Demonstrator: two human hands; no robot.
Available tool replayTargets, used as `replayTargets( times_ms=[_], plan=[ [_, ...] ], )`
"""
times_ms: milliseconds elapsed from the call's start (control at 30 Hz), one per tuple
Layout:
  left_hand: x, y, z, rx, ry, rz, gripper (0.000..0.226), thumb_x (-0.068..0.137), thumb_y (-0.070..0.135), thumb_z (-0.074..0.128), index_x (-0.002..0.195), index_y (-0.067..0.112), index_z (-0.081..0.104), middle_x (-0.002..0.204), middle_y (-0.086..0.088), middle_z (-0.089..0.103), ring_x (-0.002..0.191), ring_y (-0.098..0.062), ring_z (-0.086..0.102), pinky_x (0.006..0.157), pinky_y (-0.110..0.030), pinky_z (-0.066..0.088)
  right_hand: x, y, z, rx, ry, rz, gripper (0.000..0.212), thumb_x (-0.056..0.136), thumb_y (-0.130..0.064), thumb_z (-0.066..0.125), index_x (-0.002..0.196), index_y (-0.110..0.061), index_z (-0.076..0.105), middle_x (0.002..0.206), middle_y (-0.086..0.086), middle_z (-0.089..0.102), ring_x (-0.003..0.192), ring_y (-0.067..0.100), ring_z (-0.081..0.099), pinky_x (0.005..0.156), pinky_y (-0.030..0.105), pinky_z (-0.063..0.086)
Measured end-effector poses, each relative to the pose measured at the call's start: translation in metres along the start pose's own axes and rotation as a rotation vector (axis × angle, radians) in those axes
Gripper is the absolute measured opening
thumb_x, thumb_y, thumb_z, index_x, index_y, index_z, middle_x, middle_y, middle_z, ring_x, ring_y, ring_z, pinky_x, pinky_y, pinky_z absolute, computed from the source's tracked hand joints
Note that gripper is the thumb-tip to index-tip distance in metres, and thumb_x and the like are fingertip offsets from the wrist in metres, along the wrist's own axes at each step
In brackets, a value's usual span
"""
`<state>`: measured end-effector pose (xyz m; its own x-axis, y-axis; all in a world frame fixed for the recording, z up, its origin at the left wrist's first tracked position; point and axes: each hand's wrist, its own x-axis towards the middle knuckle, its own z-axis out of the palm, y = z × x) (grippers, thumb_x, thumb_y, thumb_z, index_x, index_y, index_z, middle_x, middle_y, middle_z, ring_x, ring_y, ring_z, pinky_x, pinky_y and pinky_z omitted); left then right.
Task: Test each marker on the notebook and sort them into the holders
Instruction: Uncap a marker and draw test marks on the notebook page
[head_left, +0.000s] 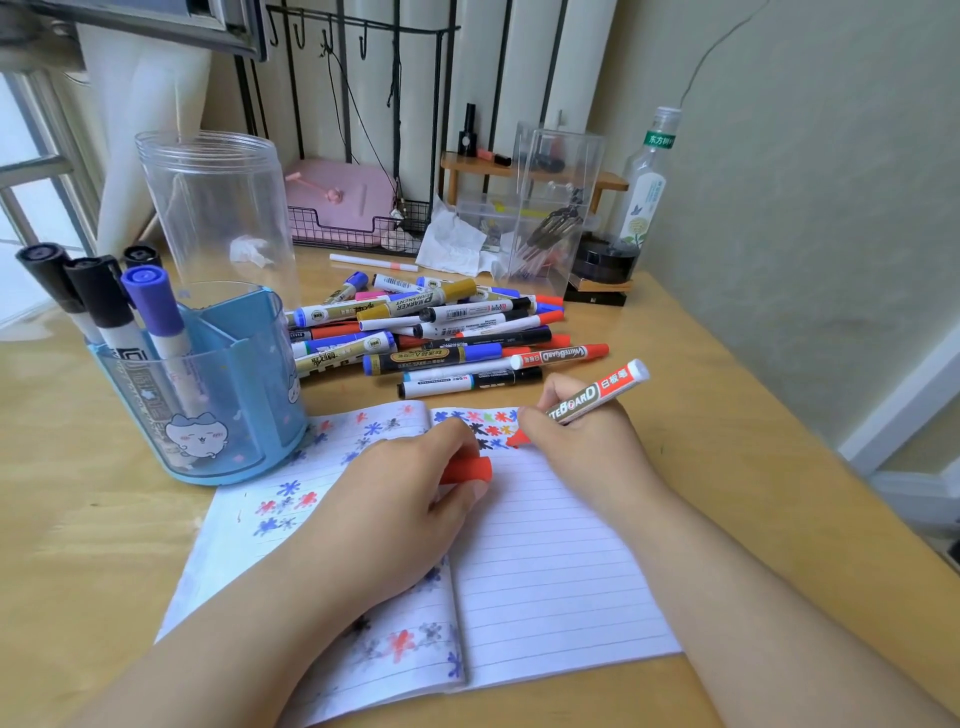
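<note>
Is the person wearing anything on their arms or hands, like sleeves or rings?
No. The left hand and the right hand are bare, with no gloves, rings or watch showing. Both forearms are bare too; no sleeves reach into the picture.

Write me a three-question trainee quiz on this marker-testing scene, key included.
1. True or false: the right hand holds a whiteboard marker with its tip on the notebook.
2. What does the left hand grip? A) a red cap B) a blue marker C) nothing
3. Fill in: the markers already sorted stand in the ____ holder, not the clear jar behind it.

Key: 1 true; 2 A; 3 blue.
</note>
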<state>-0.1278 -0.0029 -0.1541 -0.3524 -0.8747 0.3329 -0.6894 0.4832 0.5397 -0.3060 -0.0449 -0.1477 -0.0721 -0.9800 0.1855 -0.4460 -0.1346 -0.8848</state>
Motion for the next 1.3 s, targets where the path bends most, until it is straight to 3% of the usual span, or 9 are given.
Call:
replayTargets(
  times_ms=[200, 333, 467, 633, 733, 900, 1033, 1167, 1300],
  plan=[
    [0.0, 0.0, 0.0, 0.005, 0.005, -0.002, 0.014, 0.089, 0.036, 0.053, 0.101, 0.032, 0.048, 0.091, 0.011, 0.062, 0.079, -0.013, 0.054, 0.071, -0.03, 0.044, 0.002, 0.003, -0.002, -0.008, 0.027, 0.0, 0.029, 0.082, -0.009, 0.058, 0.061, -0.016, 0.039, 0.045, -0.008, 0.04, 0.049, 0.024, 0.036, 0.04, 0.022, 0.023],
    [0.0, 0.001, 0.0, -0.001, 0.013, 0.003, 0.014, 0.089, 0.035, 0.053, 0.101, 0.031, 0.048, 0.09, 0.011, 0.062, 0.079, -0.013, 0.054, 0.07, -0.029, 0.043, 0.0, 0.0, -0.002, -0.001, -0.018, -0.003, 0.03, 0.081, -0.007, 0.058, 0.06, -0.016, 0.037, 0.044, -0.009, 0.032, 0.042, 0.009, 0.024, 0.038, 0.02, 0.021],
    [0.001, 0.001, 0.0, -0.002, 0.015, 0.003, 0.014, 0.089, 0.035, 0.053, 0.101, 0.031, 0.048, 0.091, 0.011, 0.063, 0.081, -0.013, 0.055, 0.072, -0.03, 0.044, -0.001, 0.0, -0.001, 0.017, -0.028, 0.01, 0.03, 0.084, -0.011, 0.06, 0.062, -0.016, 0.04, 0.045, -0.01, 0.042, 0.052, 0.013, 0.043, 0.042, 0.022, 0.024],
    [0.0, 0.001, -0.001, -0.007, 0.02, -0.001, 0.014, 0.089, 0.036, 0.053, 0.101, 0.032, 0.047, 0.092, 0.01, 0.062, 0.082, -0.013, 0.055, 0.073, -0.03, 0.045, -0.001, -0.004, -0.003, -0.014, 0.038, 0.021, 0.031, 0.079, -0.006, 0.057, 0.059, -0.015, 0.035, 0.047, -0.004, 0.034, 0.038, 0.007, 0.023, 0.036, 0.019, 0.018],
    [0.0, 0.001, -0.001, -0.017, 0.012, -0.003, 0.011, 0.089, 0.036, 0.053, 0.098, 0.034, 0.046, 0.089, 0.011, 0.062, 0.078, -0.01, 0.054, 0.071, -0.028, 0.043, -0.003, -0.005, -0.004, 0.004, 0.068, 0.018, 0.032, 0.08, -0.005, 0.057, 0.06, -0.015, 0.035, 0.044, -0.008, 0.03, 0.037, 0.007, 0.024, 0.036, 0.018, 0.019],
    [0.002, 0.0, -0.005, -0.175, 0.067, -0.06, 0.005, 0.091, 0.038, 0.049, 0.092, 0.033, 0.05, 0.069, 0.02, 0.057, 0.068, -0.002, 0.054, 0.058, -0.013, 0.036, -0.007, -0.017, -0.007, 0.251, 0.04, -0.063, 0.028, 0.087, -0.01, 0.063, 0.065, -0.014, 0.046, 0.044, -0.014, 0.038, 0.042, 0.002, 0.03, 0.042, 0.013, 0.026],
    [0.004, 0.001, -0.009, -0.296, 0.094, -0.105, 0.012, 0.093, 0.039, 0.042, 0.092, 0.03, 0.05, 0.061, 0.009, 0.051, 0.056, -0.005, 0.048, 0.053, -0.018, 0.036, -0.013, -0.032, -0.008, 0.516, -0.063, -0.055, 0.024, 0.087, -0.01, 0.06, 0.067, -0.011, 0.046, 0.044, -0.006, 0.034, 0.04, 0.007, 0.026, 0.041, 0.017, 0.023],
    [0.003, 0.002, -0.011, -0.345, 0.087, -0.115, 0.014, 0.093, 0.04, 0.039, 0.089, 0.03, 0.048, 0.059, 0.011, 0.046, 0.054, -0.005, 0.043, 0.053, -0.019, 0.036, -0.017, -0.037, -0.006, 0.53, -0.063, -0.001, 0.022, 0.092, -0.009, 0.05, 0.07, -0.006, 0.05, 0.042, -0.002, 0.033, 0.039, 0.007, 0.028, 0.039, 0.016, 0.023],
    [0.003, 0.005, -0.012, -0.332, 0.06, -0.08, 0.016, 0.093, 0.04, 0.038, 0.092, 0.028, 0.048, 0.058, 0.015, 0.046, 0.052, -0.005, 0.041, 0.051, -0.016, 0.033, -0.018, -0.038, -0.005, 0.525, -0.076, -0.004, 0.028, 0.092, -0.005, 0.048, 0.066, -0.011, 0.041, 0.041, -0.001, 0.032, 0.041, 0.008, 0.027, 0.04, 0.016, 0.024]
  ],
)
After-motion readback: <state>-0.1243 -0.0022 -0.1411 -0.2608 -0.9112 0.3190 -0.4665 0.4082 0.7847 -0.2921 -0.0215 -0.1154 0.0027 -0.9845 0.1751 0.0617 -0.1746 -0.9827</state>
